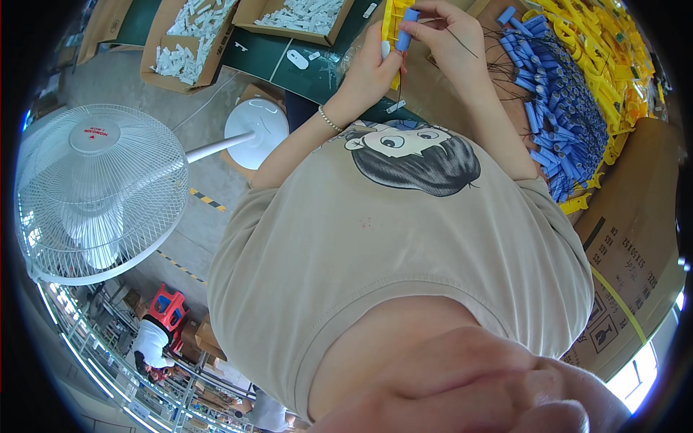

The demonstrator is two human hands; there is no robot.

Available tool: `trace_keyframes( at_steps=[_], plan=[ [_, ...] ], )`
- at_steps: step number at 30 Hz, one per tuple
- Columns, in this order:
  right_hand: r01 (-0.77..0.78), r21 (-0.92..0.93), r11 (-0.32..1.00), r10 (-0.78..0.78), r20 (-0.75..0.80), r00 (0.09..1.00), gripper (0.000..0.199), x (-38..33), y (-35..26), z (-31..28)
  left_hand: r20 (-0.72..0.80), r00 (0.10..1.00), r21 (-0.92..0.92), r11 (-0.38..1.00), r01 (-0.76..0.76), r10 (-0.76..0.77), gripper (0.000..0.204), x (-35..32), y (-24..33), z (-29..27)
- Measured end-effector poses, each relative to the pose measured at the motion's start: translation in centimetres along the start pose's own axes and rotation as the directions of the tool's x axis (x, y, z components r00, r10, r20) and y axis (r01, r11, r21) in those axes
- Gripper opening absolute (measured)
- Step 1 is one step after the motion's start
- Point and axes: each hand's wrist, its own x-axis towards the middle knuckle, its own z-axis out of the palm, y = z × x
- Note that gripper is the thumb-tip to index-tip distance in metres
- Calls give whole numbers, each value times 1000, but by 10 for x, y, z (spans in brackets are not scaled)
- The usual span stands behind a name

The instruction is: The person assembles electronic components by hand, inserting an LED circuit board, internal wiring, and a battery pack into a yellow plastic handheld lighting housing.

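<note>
Near the top edge, my left hand (369, 78) is closed around a yellow plastic housing (390, 29) standing lengthwise in its fingers. My right hand (455, 42) pinches a blue cylindrical battery cell (408, 30) against the housing's right side. Thin dark wire hangs below the cell. Whether the cell sits inside the housing or only touches it, I cannot tell. To the right of my right forearm lies a heap of similar blue battery cells (559, 101) with dark wires. Behind that heap are piled yellow plastic housings (606, 50).
Two cardboard boxes (150, 59) of small white parts stand at the upper left. A green work surface (285, 71) holds a few loose white pieces. To the left is a white standing fan (101, 195). A large cardboard carton (628, 238) is on the right. Another person (153, 343) sits at lower left.
</note>
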Motion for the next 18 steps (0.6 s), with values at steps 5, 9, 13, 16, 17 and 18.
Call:
trace_keyframes(
  at_steps=[5,9,13,16,17,18],
  plan=[
    [141,-149,979,-142,3,990,30,1,6,2,18,999,31,999,-42,42,45,-1,6,-1],
    [295,-171,940,-306,-39,951,31,2,29,12,6,999,-55,998,-43,44,44,-1,5,-1],
    [303,-414,858,-339,-15,941,47,6,34,24,38,999,-261,965,-3,14,39,-4,4,-2],
    [92,-83,992,-104,-155,982,48,4,19,38,53,998,-422,904,61,-43,36,-9,-2,-7],
    [97,-82,992,-108,-142,984,48,7,27,39,40,998,-425,903,56,-43,36,-12,-1,-10],
    [-13,179,984,-2,82,997,46,12,42,41,38,997,-428,901,75,-65,35,-15,2,-13]
  ],
)
